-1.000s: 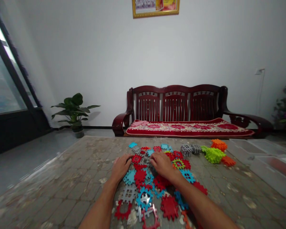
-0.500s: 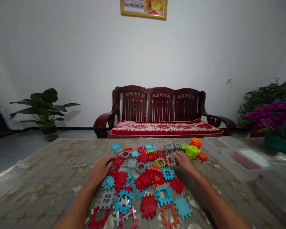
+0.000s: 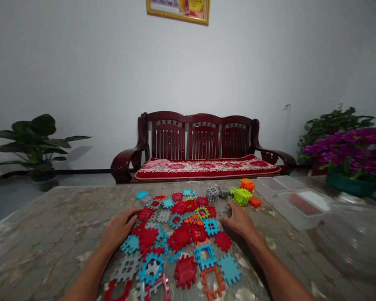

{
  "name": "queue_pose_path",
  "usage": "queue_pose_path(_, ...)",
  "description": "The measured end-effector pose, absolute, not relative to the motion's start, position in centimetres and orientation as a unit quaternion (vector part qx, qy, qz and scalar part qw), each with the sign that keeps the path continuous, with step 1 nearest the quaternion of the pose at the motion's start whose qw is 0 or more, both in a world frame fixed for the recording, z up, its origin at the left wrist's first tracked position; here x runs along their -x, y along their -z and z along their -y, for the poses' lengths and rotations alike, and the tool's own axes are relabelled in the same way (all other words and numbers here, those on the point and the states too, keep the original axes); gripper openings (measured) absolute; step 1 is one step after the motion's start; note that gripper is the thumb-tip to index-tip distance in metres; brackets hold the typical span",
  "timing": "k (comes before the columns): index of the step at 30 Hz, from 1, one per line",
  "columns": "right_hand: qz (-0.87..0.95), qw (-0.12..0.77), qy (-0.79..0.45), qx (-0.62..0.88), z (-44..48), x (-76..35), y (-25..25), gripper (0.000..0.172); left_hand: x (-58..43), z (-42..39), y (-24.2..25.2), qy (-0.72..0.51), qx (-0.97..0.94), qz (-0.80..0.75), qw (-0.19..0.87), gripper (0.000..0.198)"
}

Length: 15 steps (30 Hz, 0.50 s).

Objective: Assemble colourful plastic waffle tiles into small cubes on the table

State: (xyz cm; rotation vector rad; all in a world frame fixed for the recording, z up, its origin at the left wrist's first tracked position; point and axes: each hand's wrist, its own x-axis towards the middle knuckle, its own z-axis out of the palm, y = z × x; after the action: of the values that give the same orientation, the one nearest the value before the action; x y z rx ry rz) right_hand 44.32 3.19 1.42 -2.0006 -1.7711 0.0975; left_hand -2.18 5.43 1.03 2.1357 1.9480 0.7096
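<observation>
Flat square interlocking pieces in red, blue, grey and orange lie in a loose heap on the table (image 3: 78, 234). My left hand (image 3: 120, 225) rests at the heap's left edge beside a red window piece (image 3: 145, 214), its fingers apart and nothing seen in them. At the right edge my right hand (image 3: 238, 218) grips a grey frame piece (image 3: 224, 213), mostly covered by the fingers. Behind that hand stand grey stacked pieces (image 3: 217, 193), a lime green stack (image 3: 241, 196) and orange pieces (image 3: 247, 184).
Clear plastic boxes (image 3: 301, 207) sit on the right of the table, with a transparent container (image 3: 357, 238) nearer. Purple flowers in a green pot (image 3: 347, 183) stand behind them. A wooden bench (image 3: 203, 142) is beyond the table, and a leafy plant (image 3: 39, 144) is at left.
The view has turned slightly right. My right hand has drawn the grey frame piece nearer, away from the grey stack. My left hand stays beside the heap.
</observation>
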Motion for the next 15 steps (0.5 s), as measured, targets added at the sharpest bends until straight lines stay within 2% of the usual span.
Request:
queue_pose_path(3, 0.663, 0.215, -0.017, 0.717, -3.06, -44.07, -1.18, 0.057, 2.11, -5.37, -1.26, -0.232, -0.715, -0.654, 0.088, 0.05)
queue_pose_path(10, 0.655, 0.244, -0.002, 0.715, -3.39, -44.64, -0.67, 0.057, 1.75, -5.17, -1.62, -0.236, -0.708, -0.66, 0.086, 0.049)
queue_pose_path(15, 0.657, 0.228, 0.025, 0.718, -3.23, -44.62, -0.54, 0.049, 1.74, -5.26, -1.58, -0.24, -0.71, -0.656, 0.089, 0.049)
